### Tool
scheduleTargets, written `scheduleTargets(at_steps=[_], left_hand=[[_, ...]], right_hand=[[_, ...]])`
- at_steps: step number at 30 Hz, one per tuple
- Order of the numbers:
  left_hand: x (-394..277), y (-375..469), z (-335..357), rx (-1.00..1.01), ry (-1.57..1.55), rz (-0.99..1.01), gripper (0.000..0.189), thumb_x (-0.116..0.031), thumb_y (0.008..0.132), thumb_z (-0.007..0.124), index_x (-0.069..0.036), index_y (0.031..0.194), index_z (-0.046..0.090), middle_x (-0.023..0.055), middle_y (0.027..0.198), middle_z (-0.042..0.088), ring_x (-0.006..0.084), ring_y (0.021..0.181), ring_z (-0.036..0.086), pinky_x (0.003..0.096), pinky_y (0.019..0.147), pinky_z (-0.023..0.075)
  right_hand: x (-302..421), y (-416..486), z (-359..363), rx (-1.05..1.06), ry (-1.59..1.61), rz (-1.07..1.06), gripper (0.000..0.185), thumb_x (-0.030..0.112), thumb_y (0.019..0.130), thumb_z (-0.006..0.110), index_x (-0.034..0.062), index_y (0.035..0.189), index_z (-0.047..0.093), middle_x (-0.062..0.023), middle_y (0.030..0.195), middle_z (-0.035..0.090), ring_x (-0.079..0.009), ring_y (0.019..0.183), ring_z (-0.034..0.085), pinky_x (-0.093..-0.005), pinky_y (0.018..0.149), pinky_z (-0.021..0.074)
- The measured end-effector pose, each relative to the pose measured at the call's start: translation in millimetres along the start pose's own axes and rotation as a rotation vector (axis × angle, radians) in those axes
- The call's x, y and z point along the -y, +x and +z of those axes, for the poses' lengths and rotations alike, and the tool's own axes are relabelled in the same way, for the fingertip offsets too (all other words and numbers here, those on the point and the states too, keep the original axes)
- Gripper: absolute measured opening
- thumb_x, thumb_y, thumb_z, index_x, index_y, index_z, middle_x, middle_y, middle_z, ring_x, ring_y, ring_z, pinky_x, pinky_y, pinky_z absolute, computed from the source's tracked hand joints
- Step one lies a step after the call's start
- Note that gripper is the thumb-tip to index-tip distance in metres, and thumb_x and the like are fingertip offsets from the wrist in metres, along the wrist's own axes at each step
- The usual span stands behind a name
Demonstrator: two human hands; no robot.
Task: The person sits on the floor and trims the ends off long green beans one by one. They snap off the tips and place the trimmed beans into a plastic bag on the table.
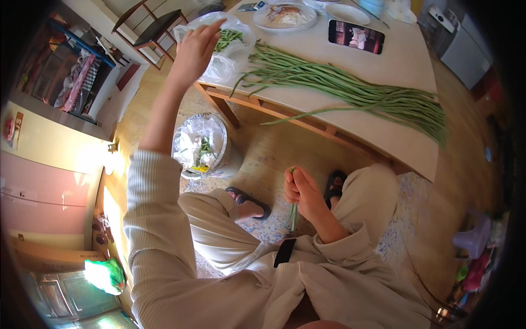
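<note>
My left hand [196,51] is stretched out over a clear plastic bag [242,31] at the table's left end. Its fingers are extended, and no bean shows in them, though the palm side is hidden. Short cut pieces of green bean [228,39] lie inside that bag. Close to my lap, my right hand [303,190] is closed around a few long green beans [293,216], whose ends hang below the fist. A large bundle of yard-long beans [328,82] lies across the table [404,70], one bean bending out past the front edge.
Below the table's left corner stands a lined waste bin [226,142] with bean scraps and crumpled plastic. A phone [356,37] showing a video, a covered dish [284,17] and a bowl [348,15] are at the back. A wooden chair [152,35] stands beyond the left corner.
</note>
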State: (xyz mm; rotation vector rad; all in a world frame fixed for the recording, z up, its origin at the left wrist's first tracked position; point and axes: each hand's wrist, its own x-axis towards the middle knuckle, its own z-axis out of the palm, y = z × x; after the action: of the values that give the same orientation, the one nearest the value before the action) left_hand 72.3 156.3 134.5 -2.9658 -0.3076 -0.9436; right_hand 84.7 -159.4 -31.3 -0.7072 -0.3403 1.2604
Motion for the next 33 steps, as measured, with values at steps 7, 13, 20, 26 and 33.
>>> scheduleTargets(at_steps=[7,13,20,26,33], left_hand=[[26.9,7.0,41.0,-0.039,-0.175,-0.032,0.042,-0.034,0.093,0.039,-0.015,0.13,0.042,0.0181,0.133,0.04,0.0334,0.123,0.038,0.0397,0.099,0.0318],[-159.3,-97.4,12.7,0.695,-0.671,0.159,0.024,-0.007,0.071,0.068,-0.004,0.095,0.064,0.0107,0.091,0.063,0.0239,0.084,0.062,0.0286,0.07,0.0496],[-155.9,-111.5,14.0,0.674,-0.752,-0.032,0.018,0.001,0.072,0.066,-0.002,0.09,0.065,0.0083,0.075,0.062,0.0164,0.07,0.064,0.0233,0.061,0.0503],[-140.4,-117.5,15.3,0.768,-0.915,-0.429,0.018,0.0,0.074,0.065,0.002,0.092,0.062,0.0086,0.081,0.062,0.0177,0.077,0.063,0.027,0.067,0.0509],[-164.4,-132.8,14.2,0.733,-0.212,0.383,0.022,-0.013,0.074,0.058,-0.003,0.093,0.055,0.0072,0.081,0.055,0.0239,0.079,0.055,0.0329,0.072,0.0434]], right_hand=[[1.6,-5.0,-7.4,-0.051,-0.122,-0.052,0.033,0.038,0.095,0.036,0.0068,0.09,0.046,0.0055,0.063,0.033,-0.0031,0.049,0.027,-0.0183,0.045,0.0245],[6.5,-6.3,-2.3,-0.065,-0.298,-0.008,0.031,0.033,0.097,0.033,0.0052,0.092,0.047,0.0049,0.063,0.034,-0.0034,0.048,0.026,-0.0186,0.043,0.0243],[-5.1,-1.7,-21.8,0.105,0.026,0.096,0.027,0.026,0.095,0.033,0.0044,0.093,0.049,0.0026,0.068,0.037,-0.0045,0.051,0.03,-0.02,0.047,0.026],[2.8,-3.0,-5.2,-0.004,-0.538,-0.098,0.022,0.02,0.094,0.038,0.0031,0.088,0.05,0.0005,0.073,0.043,-0.0081,0.064,0.038,-0.0217,0.06,0.0338],[-9.1,-2.9,-15.2,0.002,-0.726,-0.079,0.022,0.019,0.094,0.038,0.0027,0.087,0.051,-0.0026,0.076,0.048,-0.0123,0.07,0.044,-0.0263,0.066,0.0386]])
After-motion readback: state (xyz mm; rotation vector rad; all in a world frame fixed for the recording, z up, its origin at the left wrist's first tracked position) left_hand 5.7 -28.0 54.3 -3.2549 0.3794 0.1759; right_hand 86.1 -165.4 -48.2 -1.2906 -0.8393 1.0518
